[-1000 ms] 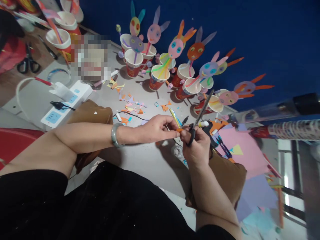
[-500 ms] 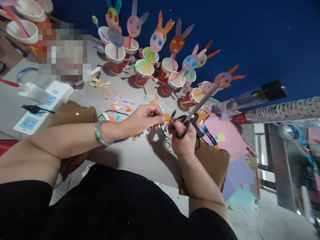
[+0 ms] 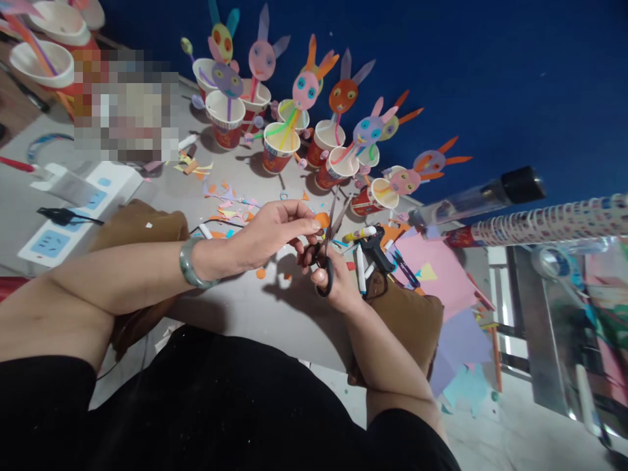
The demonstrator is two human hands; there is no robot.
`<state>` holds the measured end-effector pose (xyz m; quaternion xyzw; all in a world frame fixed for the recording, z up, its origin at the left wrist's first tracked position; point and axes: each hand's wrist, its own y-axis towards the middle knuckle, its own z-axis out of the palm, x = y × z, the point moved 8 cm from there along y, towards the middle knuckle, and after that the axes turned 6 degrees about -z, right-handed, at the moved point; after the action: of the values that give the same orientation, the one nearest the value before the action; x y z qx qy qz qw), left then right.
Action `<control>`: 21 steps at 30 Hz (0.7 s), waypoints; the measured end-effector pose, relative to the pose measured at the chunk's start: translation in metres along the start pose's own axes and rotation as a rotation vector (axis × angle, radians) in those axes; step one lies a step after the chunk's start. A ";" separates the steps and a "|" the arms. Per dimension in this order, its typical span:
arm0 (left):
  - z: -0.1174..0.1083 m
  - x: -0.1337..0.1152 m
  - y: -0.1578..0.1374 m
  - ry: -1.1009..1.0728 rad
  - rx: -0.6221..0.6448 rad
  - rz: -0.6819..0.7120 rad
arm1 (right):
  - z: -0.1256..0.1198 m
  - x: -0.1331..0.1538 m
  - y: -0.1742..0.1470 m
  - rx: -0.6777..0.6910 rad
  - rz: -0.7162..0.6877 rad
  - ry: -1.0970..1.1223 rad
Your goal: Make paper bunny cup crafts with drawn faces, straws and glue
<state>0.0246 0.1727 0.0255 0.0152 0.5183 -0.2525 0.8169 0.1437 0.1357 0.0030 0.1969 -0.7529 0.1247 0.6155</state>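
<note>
Pinched in the fingertips of my left hand [image 3: 282,235] is a small orange paper piece [image 3: 322,220]. My right hand [image 3: 338,281] has its fingers through the black handles of a pair of scissors [image 3: 335,222]. The scissor blades are parted and point away from me, right beside the orange piece; I cannot tell whether they touch it. Beneath and around my hands lie paper scraps [image 3: 230,204], a small orange disc [image 3: 261,274], a white marker [image 3: 360,268], a yellow marker [image 3: 360,233] and a black glue gun [image 3: 379,250].
Paper cups [image 3: 281,147] with rabbit-faced paper figures line the back by the blue wall. A power strip [image 3: 59,242] sits left. Pink paper sheets [image 3: 436,261], a craft knife [image 3: 403,265] and stacked cups [image 3: 530,219] are on the right. Brown cloths [image 3: 142,229] lie under both arms.
My right hand has moved left and turned the scissors, bringing the blades beside the orange piece and opening them. My left hand has shifted slightly and still pinches the piece.
</note>
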 end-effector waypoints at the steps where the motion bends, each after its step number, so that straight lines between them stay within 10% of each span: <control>1: 0.000 0.000 0.000 -0.004 -0.005 0.003 | 0.001 -0.001 0.000 0.004 0.010 0.003; 21: -0.002 -0.004 0.001 0.051 -0.066 -0.034 | 0.000 -0.008 0.001 0.019 0.069 0.010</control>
<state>0.0226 0.1759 0.0274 -0.0139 0.5473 -0.2486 0.7991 0.1450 0.1377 -0.0048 0.1758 -0.7549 0.1542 0.6128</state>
